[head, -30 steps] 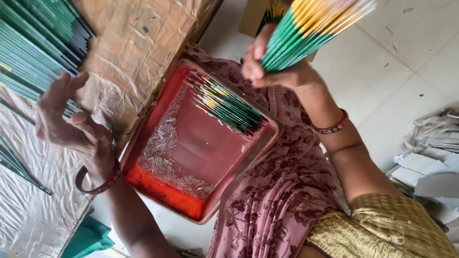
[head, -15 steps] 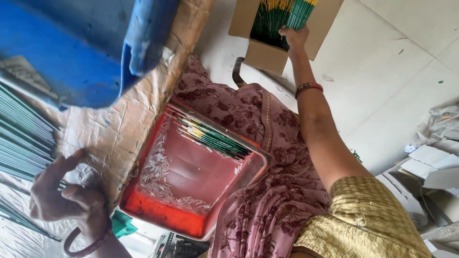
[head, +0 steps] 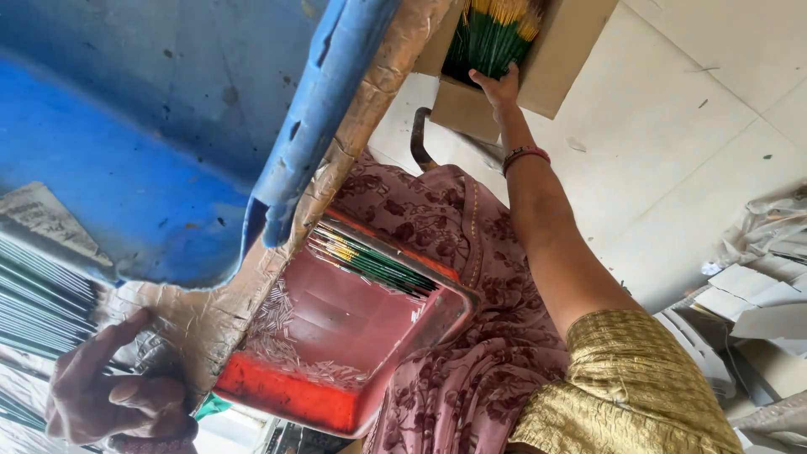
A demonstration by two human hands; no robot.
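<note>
Reaching across open floor, right hand (head: 498, 87) grips sticks (head: 492, 38) at the box (head: 572, 59) rim; left hand's (head: 113, 395) grip loosely curled, empty.

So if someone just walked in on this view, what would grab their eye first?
Probably the red translucent plastic tray at centre, on the patterned maroon cloth of the lap, with green yellow-tipped sticks along its far side. Next, the right hand reaching into the brown cardboard box of like sticks at the top, and the big blue plastic sheet upper left.

A pale tiled floor (head: 714, 101) carries an open cardboard box (head: 572, 59) of green sticks; loose white card sheets (head: 748, 294) lie toward its right edge.
</note>
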